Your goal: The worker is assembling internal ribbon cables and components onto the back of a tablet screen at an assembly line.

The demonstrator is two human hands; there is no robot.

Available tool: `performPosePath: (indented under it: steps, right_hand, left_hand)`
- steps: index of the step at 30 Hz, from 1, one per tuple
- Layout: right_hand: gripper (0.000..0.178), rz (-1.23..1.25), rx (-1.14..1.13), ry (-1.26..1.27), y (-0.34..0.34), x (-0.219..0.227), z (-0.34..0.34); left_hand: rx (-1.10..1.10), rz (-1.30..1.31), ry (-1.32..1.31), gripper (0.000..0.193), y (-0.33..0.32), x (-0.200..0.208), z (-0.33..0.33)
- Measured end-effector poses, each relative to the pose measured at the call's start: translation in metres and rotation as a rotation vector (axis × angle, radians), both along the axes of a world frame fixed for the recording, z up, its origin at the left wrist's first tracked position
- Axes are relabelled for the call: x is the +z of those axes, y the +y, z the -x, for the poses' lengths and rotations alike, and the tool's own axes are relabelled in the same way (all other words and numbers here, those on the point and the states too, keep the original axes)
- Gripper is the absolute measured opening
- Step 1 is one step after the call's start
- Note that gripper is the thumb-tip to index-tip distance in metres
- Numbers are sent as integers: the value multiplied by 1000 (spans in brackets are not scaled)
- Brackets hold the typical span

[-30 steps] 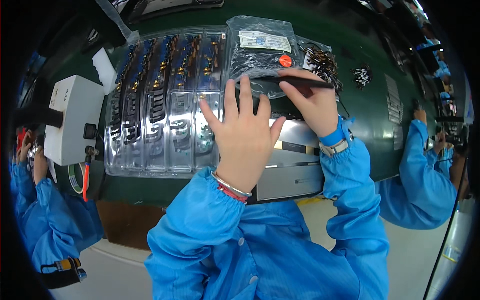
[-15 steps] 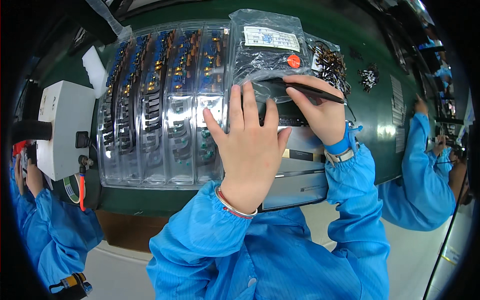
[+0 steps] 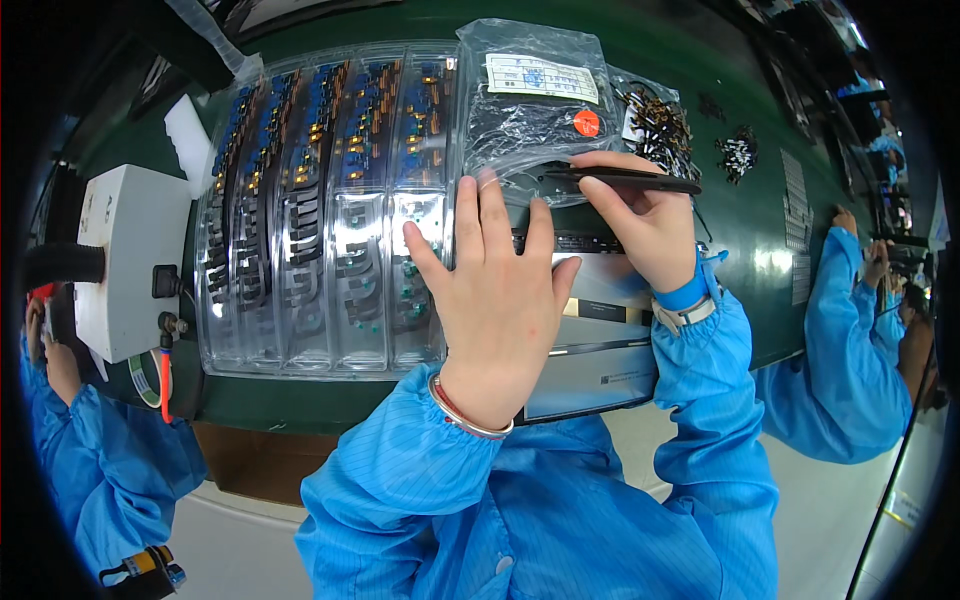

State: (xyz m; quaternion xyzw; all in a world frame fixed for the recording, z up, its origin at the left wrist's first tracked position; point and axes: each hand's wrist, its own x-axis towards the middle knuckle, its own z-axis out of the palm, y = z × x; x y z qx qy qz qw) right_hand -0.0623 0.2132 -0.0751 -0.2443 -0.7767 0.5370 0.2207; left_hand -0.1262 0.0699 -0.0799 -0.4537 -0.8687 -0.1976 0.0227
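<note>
At left stands a white box, then a clear tray of parts. The left hand lies palm down, fingers spread, nothing seen gripped, fingertips at the near edge of the clear bag, which lies far centre. The right hand is closed around a slim black tool, its tip at the bag's near end. Right of the bag sits a small pile of parts.

a blue smock is worn with a silver bangle and blue wrist strap.
</note>
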Motion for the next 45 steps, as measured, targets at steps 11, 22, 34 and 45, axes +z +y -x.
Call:
performPosePath:
  steps: [11, 22, 34, 45]
  right_hand:
    - [20, -178, 67, -5, 2, -3, -1]
    - [19, -40, -27, 98, -10, 41, -62]
    - [15, 432, -185, 513, -148, 1, -136]
    - [19, 1514, 815, -169, -393, -12, 89]
  left_hand:
    - [-3, -8, 7, 43, -1, -3, 1]
    - [-26, -121, 87, 40, -2, -1, -1]
    - [-199, -358, -46, 34, -96, 57, -19]
    - [425, -1682, -968, 36, -368, -45, 25]
